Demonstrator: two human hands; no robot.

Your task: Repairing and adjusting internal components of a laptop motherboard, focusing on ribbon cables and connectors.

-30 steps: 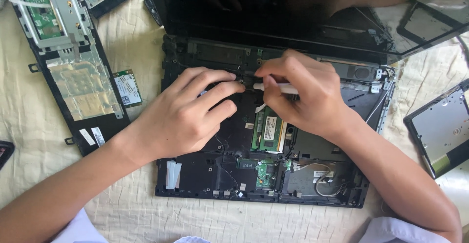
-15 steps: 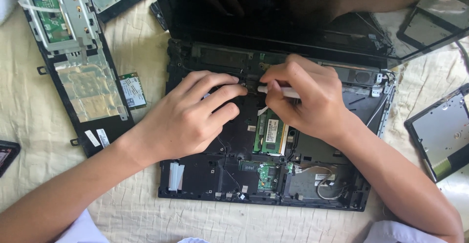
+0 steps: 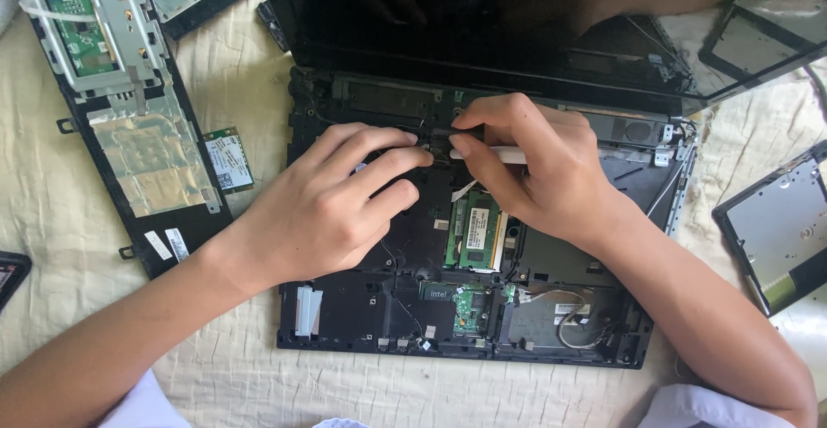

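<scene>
Black plastic all over: an opened-up laptop base is laid on a cream quilted cloth, keyboard deck removed so the insides are on show. The left hand is spread flat over the middle of the base, fingers stretched out and loosely open, index tip pressed down near the hinge strip, nothing gripped. The right hand is curled tight around a slim white tool, pinched between thumb and fingers, its tip pointed left and met right by the left fingertips, just under the hinge. What the tip touches can't be made out.

Inside the base, a green memory module is seated in its slot just below the right hand, a small green board is found lower down, and a loop of thin cables is tucked in the bottom right bay. The dark screen is tilted back above.

Off to the left, the removed palmrest panel is laid face down with foil on it, and a small wireless card is set just beside it on the cloth. An optical drive is seen at the right edge, well apart.
</scene>
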